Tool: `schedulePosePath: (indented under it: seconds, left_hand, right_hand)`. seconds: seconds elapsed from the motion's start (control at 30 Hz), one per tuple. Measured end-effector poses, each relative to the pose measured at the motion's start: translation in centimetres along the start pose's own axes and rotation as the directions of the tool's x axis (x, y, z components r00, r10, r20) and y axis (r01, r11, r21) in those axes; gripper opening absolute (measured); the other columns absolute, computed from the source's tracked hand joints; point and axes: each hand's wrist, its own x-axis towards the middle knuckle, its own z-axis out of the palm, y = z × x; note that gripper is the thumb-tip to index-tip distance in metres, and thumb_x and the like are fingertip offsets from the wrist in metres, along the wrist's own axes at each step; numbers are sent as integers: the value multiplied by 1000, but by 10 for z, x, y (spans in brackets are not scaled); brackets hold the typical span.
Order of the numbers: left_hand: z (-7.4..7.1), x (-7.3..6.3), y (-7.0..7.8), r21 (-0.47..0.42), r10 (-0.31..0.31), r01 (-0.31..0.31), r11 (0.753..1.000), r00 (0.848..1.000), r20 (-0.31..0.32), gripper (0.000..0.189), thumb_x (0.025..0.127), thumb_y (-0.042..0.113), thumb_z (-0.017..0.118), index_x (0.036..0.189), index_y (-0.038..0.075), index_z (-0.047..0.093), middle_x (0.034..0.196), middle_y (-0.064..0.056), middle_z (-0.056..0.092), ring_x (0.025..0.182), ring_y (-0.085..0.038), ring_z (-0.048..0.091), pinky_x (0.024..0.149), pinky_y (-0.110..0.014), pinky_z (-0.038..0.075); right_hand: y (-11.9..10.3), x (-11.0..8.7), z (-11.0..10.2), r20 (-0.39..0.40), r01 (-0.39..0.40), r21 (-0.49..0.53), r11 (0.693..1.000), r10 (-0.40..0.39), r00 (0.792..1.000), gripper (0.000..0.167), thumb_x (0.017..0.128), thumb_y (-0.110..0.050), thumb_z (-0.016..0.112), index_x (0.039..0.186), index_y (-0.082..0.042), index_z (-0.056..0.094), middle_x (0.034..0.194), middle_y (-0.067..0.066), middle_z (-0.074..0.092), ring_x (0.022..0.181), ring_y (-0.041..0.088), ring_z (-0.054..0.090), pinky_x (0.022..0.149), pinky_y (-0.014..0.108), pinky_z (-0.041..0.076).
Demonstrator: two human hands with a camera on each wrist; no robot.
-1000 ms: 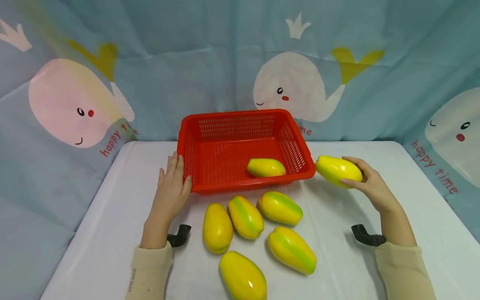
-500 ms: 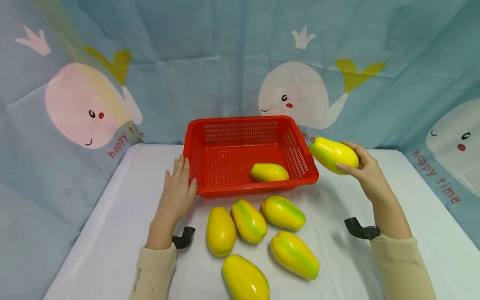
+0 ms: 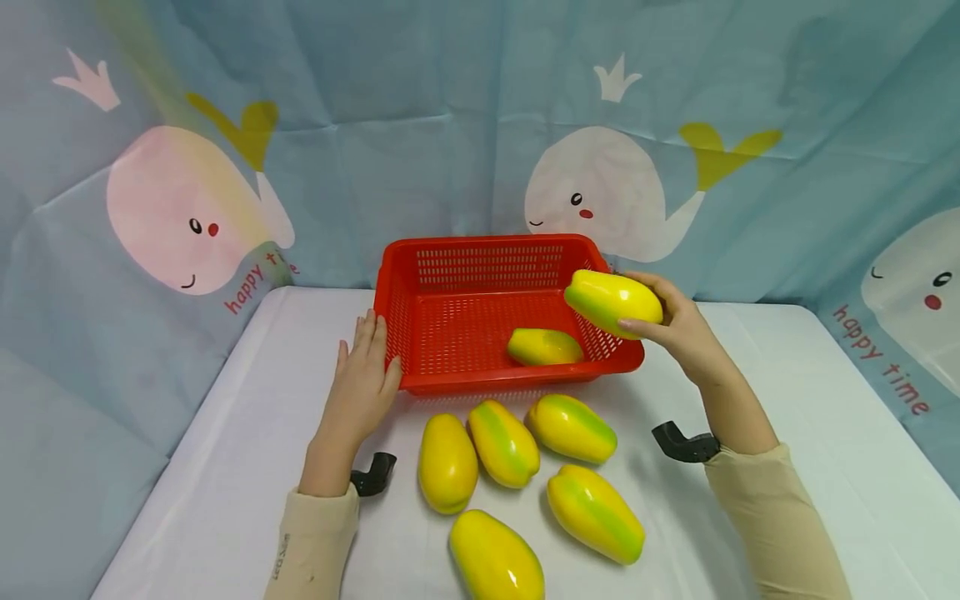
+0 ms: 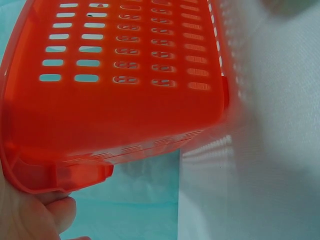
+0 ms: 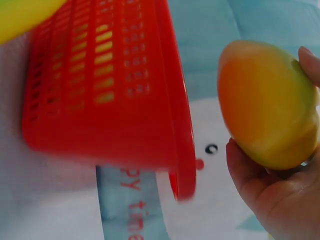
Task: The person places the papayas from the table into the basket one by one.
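My right hand [image 3: 686, 337] grips a yellow papaya [image 3: 611, 302] with a green streak, thumb on the near side and fingers on the far side. The papaya is above the right rim of a red plastic basket [image 3: 480, 382]. In the right wrist view the held papaya [image 5: 265, 105] is apart from the basket rim [image 5: 185, 165]. My left hand [image 3: 360, 385] rests on the basket's left edge with its fingers stretched out. Inside the basket, near its front right, lies one papaya [image 3: 545, 347].
Several more papayas lie on the white tablecloth in front of the basket, among them one papaya [image 3: 447, 463] at the left and one papaya [image 3: 596, 514] at the right. Behind the basket hangs a blue curtain [image 3: 420, 167] printed with whales.
My right hand has lifted the papaya and carried it left, from beside the basket to over its right rim. The left hand has stayed on the basket. The head view has shifted slightly.
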Motion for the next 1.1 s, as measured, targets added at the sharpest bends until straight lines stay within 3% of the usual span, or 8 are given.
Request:
schedulePosePath:
  seconds: [0.57, 0.93, 1.1]
  left_hand:
    - [4, 1, 4, -15, 3, -3, 1000, 1000, 1, 62, 96, 21, 44, 145, -9, 21, 155, -22, 12, 141, -38, 12, 109, -61, 8]
    - [0, 0, 2, -17, -4, 4, 1000, 1000, 8, 62, 97, 21, 43, 146, -9, 20, 155, -22, 11, 142, -35, 8, 109, -60, 8]
    - [0, -1, 1, -21, -2, 2, 1000, 1000, 5, 62, 97, 22, 42, 145, -9, 20, 155, -22, 11, 142, -35, 8, 109, -61, 8]
  right_hand:
    - [-2, 24, 45, 133, -11, 45, 999, 5, 991, 61, 87, -10, 65, 141, -12, 38, 132, 9, 43, 109, 27, 47, 87, 24, 47]
    - [1, 40, 75, 207, -38, -53, 998, 48, 977, 63, 84, -16, 70, 140, -17, 41, 131, 6, 47, 111, 27, 48, 95, 42, 44]
    - [5, 44, 86, 254, -57, -120, 991, 86, 963, 65, 82, -26, 73, 139, -23, 41, 129, 4, 48, 111, 26, 48, 95, 44, 43]
